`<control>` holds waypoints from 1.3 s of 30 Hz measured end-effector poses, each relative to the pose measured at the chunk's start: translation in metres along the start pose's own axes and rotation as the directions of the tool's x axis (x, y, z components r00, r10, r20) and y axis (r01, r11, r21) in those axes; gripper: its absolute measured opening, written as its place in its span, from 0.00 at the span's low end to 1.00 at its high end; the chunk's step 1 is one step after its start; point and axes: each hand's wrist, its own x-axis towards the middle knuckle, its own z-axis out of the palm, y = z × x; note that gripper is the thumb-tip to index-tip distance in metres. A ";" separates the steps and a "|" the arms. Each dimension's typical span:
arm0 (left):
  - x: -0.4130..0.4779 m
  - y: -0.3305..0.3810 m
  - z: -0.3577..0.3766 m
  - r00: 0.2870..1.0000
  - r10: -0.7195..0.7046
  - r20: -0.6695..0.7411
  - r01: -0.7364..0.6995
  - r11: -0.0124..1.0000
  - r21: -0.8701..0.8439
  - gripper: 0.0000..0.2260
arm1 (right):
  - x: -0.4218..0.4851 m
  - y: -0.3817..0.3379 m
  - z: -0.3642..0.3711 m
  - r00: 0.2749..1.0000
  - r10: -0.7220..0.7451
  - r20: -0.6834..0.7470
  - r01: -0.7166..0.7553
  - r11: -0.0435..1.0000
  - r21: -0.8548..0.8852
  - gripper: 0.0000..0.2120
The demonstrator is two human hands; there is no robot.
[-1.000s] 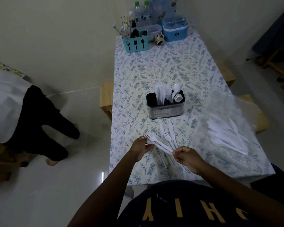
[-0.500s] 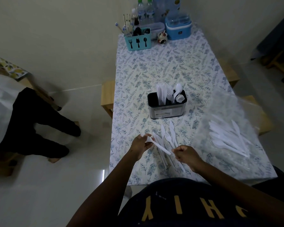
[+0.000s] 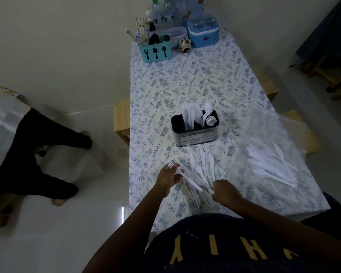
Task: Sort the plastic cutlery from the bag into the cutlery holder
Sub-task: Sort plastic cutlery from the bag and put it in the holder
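Note:
A dark metal cutlery holder point(image 3: 195, 134) stands mid-table with white knives and spoons upright in it. In front of it lies a loose pile of white plastic forks and knives point(image 3: 202, 170). My left hand point(image 3: 168, 179) is closed on the head ends of a few white forks point(image 3: 187, 179). My right hand point(image 3: 224, 192) pinches the handle ends of the same pieces, just above the pile. A clear plastic bag point(image 3: 274, 154) with more white cutlery inside lies on the right side of the table.
At the table's far end stand a teal utensil caddy point(image 3: 156, 51), water bottles point(image 3: 161, 14), a blue cooler box point(image 3: 203, 34) and a small jar. Wooden stools point(image 3: 122, 119) flank the table. A person's legs point(image 3: 28, 154) are on the floor at the left.
Both hands stay near the pile, holding the forks between them. My left hand shifted a little on the fork heads. The person at the left moved their legs.

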 end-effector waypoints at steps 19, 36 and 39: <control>-0.002 0.006 0.023 0.985 -0.096 0.143 0.096 0.995 0.005 0.12 | -0.004 -0.026 -0.019 0.996 -0.058 -0.070 0.080 0.926 0.368 0.05; -0.015 0.003 0.015 0.978 -0.015 0.210 -0.018 0.988 0.152 0.04 | -0.003 -0.028 -0.021 0.990 -0.118 0.072 0.074 0.894 0.441 0.15; -0.013 0.002 0.009 0.986 0.023 0.163 -0.046 0.990 0.134 0.05 | -0.002 -0.024 -0.018 1.000 -0.014 0.025 0.000 0.860 0.510 0.10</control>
